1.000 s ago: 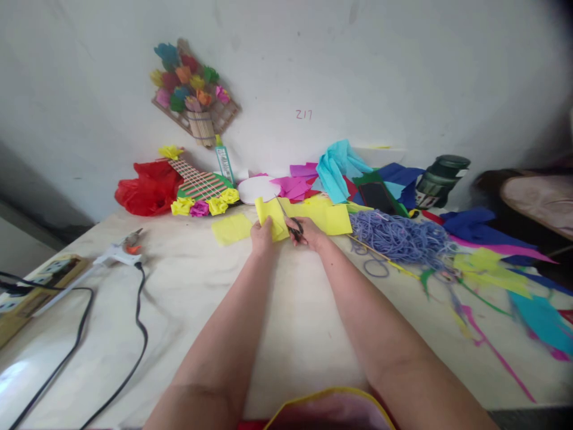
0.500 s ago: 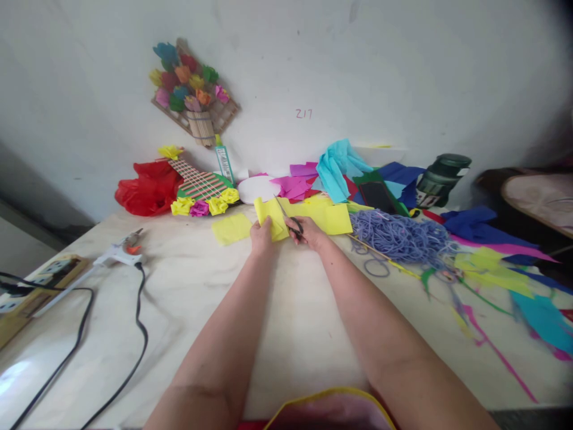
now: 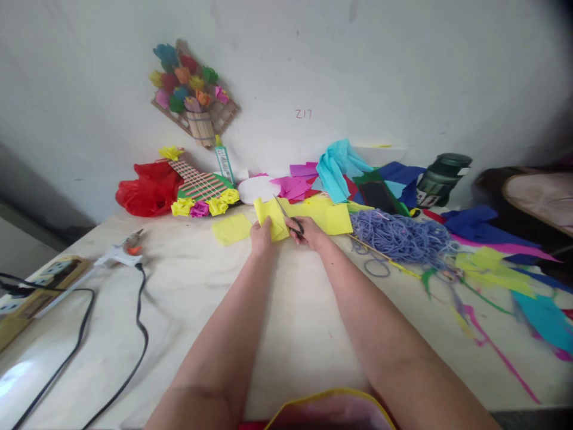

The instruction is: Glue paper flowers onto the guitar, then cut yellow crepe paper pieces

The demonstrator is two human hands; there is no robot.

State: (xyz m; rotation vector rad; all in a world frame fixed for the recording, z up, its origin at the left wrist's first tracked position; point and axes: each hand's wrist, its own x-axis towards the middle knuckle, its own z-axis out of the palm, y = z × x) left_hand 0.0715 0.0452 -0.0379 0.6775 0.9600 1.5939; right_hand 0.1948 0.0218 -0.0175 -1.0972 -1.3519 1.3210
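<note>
A folded piece of yellow crepe paper [image 3: 270, 210] is pinched in my left hand [image 3: 261, 235], near the middle of the table. My right hand [image 3: 308, 232] is closed around the black handles of a pair of scissors [image 3: 296, 226]. The scissor blades point up and left, lying across the yellow paper. A longer yellow strip [image 3: 336, 219] stretches to the right behind my right hand. To the left of my left hand a separate yellow piece [image 3: 231, 229] lies flat on the table.
A tangle of purple-grey yarn [image 3: 400, 236] lies right of my hands. A glue gun [image 3: 119, 255], its cord and a power strip [image 3: 45, 280] are at left. Along the wall sit a flower-decorated stick craft [image 3: 203, 184], a white disc [image 3: 258, 190], colored paper and a dark green jar [image 3: 443, 179].
</note>
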